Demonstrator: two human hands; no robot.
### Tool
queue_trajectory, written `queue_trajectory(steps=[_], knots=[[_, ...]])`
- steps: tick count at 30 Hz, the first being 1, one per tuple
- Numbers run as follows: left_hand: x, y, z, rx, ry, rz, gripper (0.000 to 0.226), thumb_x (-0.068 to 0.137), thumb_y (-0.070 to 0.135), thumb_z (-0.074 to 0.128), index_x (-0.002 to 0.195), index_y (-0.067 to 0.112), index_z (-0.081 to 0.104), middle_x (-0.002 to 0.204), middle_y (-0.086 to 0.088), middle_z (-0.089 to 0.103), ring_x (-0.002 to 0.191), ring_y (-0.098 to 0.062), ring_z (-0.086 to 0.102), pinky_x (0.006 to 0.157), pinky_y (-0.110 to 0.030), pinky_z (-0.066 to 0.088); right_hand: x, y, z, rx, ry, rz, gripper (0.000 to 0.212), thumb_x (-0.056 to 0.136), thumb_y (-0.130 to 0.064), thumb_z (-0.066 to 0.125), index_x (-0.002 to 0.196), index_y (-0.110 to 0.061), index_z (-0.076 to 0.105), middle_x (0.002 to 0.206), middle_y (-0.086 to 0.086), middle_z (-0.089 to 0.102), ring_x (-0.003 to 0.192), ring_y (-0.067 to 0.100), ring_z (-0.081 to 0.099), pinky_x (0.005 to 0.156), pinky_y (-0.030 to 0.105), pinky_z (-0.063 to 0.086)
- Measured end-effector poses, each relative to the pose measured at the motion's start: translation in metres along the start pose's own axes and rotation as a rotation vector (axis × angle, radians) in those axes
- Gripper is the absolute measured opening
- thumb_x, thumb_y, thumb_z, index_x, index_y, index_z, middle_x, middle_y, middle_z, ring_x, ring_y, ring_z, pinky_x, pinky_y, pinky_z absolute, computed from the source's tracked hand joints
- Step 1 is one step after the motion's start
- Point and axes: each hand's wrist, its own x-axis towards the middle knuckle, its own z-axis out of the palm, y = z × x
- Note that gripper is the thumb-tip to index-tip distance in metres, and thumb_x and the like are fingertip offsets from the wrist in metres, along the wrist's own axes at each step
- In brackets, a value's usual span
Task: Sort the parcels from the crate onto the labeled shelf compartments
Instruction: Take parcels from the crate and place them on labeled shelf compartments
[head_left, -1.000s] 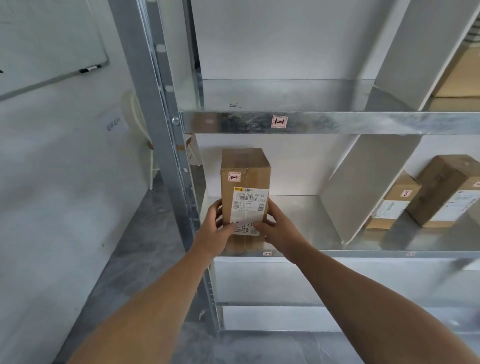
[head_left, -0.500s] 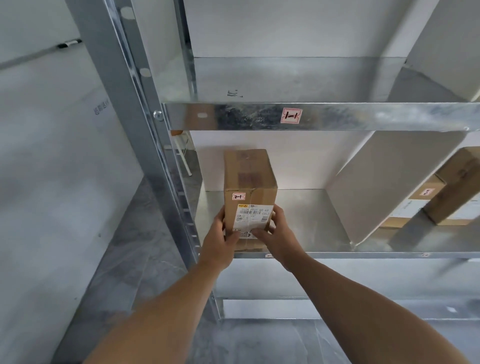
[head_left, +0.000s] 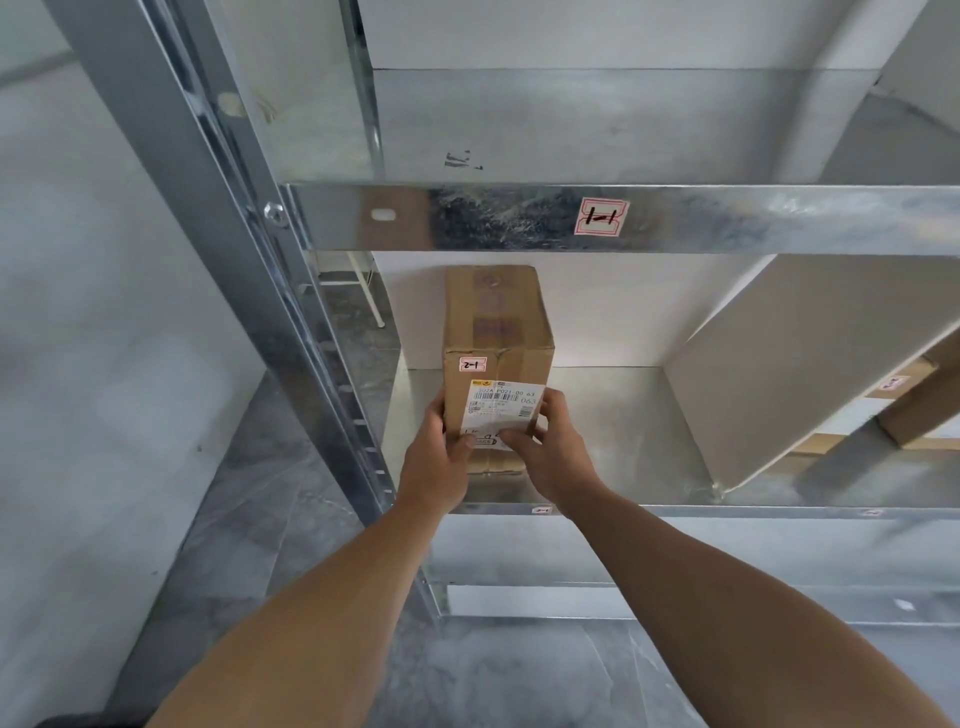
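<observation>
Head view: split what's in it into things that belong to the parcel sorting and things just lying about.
Belongs to the job:
- parcel marked 2-1, gripped by left hand and right hand
- shelf under it
- 1-1 label on the upper shelf edge
- parcels in the next compartment

Lying about:
- white legs behind the rack post

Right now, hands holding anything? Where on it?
Both hands hold the cardboard parcel marked 2-1, near its bottom front: left hand on the left side, right hand on the right side.
</observation>
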Motion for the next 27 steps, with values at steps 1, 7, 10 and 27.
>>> queue_trajectory(steps=[1,7,10,27], knots=[[0.002,0.001,0.0,0.005,-0.002,0.0,0.052,0.102,0.024,0.059,0.148,0.024,0.036,0.141,0.004,0.058,0.128,-0.024,0.058,0.104,-0.039,0.049,0.002,-0.001,0.001,-0.004,0.003,0.005,0.059,0.094,0.0,0.066,0.141,-0.021,0.038,0.132,-0.005,0.06,0.117,0.012,0.058,0.07,0.001,0.048],[0.01,0.003,0.001,0.026,0.009,-0.008,0.051,0.101,0.027,0.058,0.147,0.026,0.035,0.141,0.004,0.058,0.126,-0.024,0.059,0.104,-0.04,0.049,0.012,-0.001,0.003,-0.047,0.013,0.032,0.055,0.094,-0.002,0.066,0.136,-0.023,0.039,0.123,-0.011,0.06,0.113,0.01,0.059,0.065,0.001,0.048],[0.013,0.001,0.001,0.029,0.012,-0.006,0.051,0.101,0.026,0.059,0.147,0.026,0.036,0.14,0.004,0.059,0.125,-0.025,0.06,0.103,-0.04,0.05,0.015,-0.001,0.004,-0.062,0.017,0.048,0.055,0.095,-0.003,0.066,0.137,-0.023,0.038,0.13,-0.008,0.06,0.116,0.011,0.057,0.065,0.001,0.048],[0.002,0.008,-0.011,-0.051,-0.066,-0.057,0.078,0.095,0.043,0.064,0.155,0.037,0.015,0.157,0.005,0.04,0.142,-0.027,0.043,0.111,-0.049,0.041,-0.009,-0.014,0.011,-0.069,0.002,0.133,0.098,0.091,-0.017,0.075,0.159,-0.035,0.007,0.159,0.0,0.039,0.143,0.03,0.043,0.114,0.052,0.041]])
